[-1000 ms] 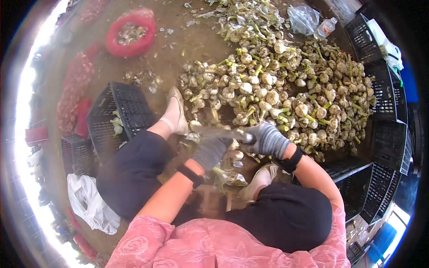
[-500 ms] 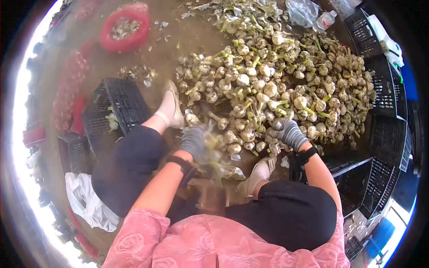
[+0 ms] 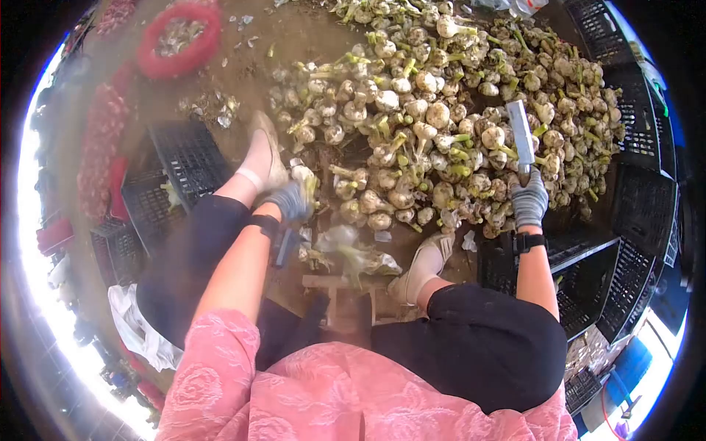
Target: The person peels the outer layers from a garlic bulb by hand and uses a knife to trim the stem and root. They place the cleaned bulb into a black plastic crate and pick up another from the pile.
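And the right hand [image 3: 530,201] grips the blade [image 3: 521,134], best kept wide of the left hand [image 3: 290,201], whose hold, if any, I can't tell.

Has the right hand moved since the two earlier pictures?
Yes: the right hand has moved to the right, closer to the black crates along that side.

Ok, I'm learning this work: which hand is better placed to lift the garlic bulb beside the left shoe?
Left hand, probably: it's at the garlic bulb; the right hand is farther off, gripping a flat tool.
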